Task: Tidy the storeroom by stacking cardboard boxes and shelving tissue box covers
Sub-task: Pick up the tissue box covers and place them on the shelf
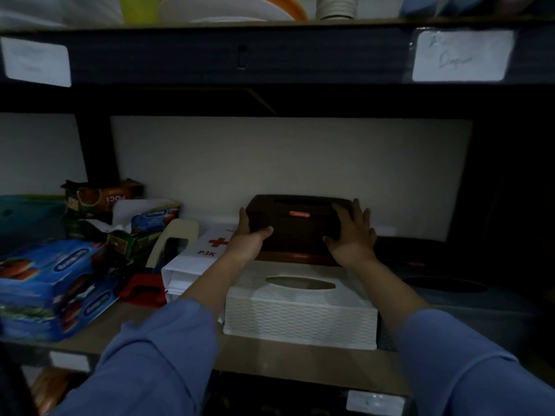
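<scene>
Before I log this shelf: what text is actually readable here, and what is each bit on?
"P3K", red, beside a red cross: white first-aid box.
Upside-down letters, seemingly "POCI", unsure: tea box.
Handwriting: right shelf label, too blurred to read.
Left shelf label: too blurred to read.
Red badge on the dark tissue box cover: too small to read.
Oval logos: blue packs, too blurred to read.
</scene>
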